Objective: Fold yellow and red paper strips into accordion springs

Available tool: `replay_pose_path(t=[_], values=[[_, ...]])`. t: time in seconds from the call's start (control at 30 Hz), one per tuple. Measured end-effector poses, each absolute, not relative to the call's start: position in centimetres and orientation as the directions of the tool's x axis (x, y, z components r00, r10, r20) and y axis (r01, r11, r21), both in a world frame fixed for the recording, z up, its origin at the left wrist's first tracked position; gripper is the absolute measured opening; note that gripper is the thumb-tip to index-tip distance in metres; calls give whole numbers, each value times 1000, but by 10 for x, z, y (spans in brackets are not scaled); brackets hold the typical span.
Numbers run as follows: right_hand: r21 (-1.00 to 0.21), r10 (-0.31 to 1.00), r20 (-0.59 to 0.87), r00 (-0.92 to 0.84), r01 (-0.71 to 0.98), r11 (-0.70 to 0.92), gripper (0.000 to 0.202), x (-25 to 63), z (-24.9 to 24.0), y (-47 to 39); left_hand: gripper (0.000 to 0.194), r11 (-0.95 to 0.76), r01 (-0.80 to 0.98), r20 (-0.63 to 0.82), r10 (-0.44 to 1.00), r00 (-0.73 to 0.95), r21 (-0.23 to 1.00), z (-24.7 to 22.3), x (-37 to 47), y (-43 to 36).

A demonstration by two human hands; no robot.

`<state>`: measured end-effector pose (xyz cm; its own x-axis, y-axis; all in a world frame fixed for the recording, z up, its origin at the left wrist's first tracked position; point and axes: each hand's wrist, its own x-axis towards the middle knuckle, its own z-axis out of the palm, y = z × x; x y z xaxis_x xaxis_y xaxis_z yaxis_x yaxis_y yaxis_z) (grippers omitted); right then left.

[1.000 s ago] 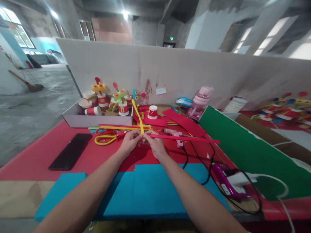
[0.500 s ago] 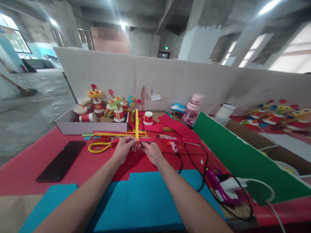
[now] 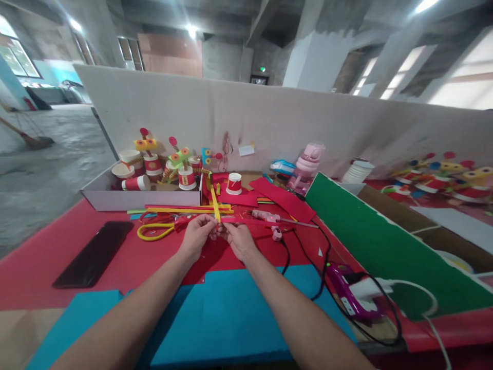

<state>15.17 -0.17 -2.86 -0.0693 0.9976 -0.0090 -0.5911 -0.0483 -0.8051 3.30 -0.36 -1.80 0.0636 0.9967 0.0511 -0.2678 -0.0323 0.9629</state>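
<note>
My left hand [image 3: 199, 235] and my right hand [image 3: 239, 239] meet over the red tabletop, both closed in a pinch. Between their fingertips a yellow paper strip [image 3: 214, 199] and a red paper strip [image 3: 256, 222] cross at one end. The yellow one points away from me, leaning slightly left, beside my left fingers. Out to the right past my right fingers runs the red one. Fingers cover the spot where the strips meet. Just beyond lies a pink glue gun [image 3: 266, 216], and left of my hands are yellow-handled scissors [image 3: 154, 232].
A white box [image 3: 142, 201] at back left holds paper-cup figures [image 3: 187, 178]. One red-and-white paper cup [image 3: 234, 184] stands behind my hands. A black phone [image 3: 92, 254] lies left, blue sheets [image 3: 246, 313] in front. At right are a purple power strip [image 3: 352, 293], cables and a green board [image 3: 385, 246].
The yellow strip's far end has tipped left and away. The red strip has dropped slightly, showing more of the glue gun. Both hands keep their pinch, and the view has shifted a little.
</note>
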Motion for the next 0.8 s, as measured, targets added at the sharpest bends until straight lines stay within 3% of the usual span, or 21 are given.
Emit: replay_pose_path(t=[0.5,0.8], values=[[-818,1000,-8,-23,-575,-20,26,149,-30,-4,21,-23,-246,35,998,45,969,-18,34,-5],[-837,996,8,-88,-546,-42,25,151,-27,-6,12,-51,-197,61,997,44,979,-16,35,-7]])
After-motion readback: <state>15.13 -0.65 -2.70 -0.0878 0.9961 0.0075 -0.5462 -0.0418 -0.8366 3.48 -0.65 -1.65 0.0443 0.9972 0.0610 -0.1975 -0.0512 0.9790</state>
